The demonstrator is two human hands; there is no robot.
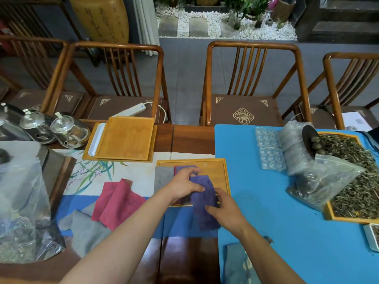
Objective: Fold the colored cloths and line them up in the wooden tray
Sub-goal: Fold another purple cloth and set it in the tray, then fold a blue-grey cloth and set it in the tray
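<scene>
A purple cloth hangs over the near edge of the wooden tray. My left hand grips its upper part and my right hand pinches its lower right side. Inside the tray lie a folded grey cloth at the left and a red and a purple folded cloth behind my left hand. On the table to the left lie a loose pink-red cloth and a loose grey cloth, partly overlapping.
Stacked wooden trays stand behind, glass teapots at the far left. A plastic bag sits at the left edge. On the blue mat are clear plastic boxes, a bag and a tray of dried tea leaves.
</scene>
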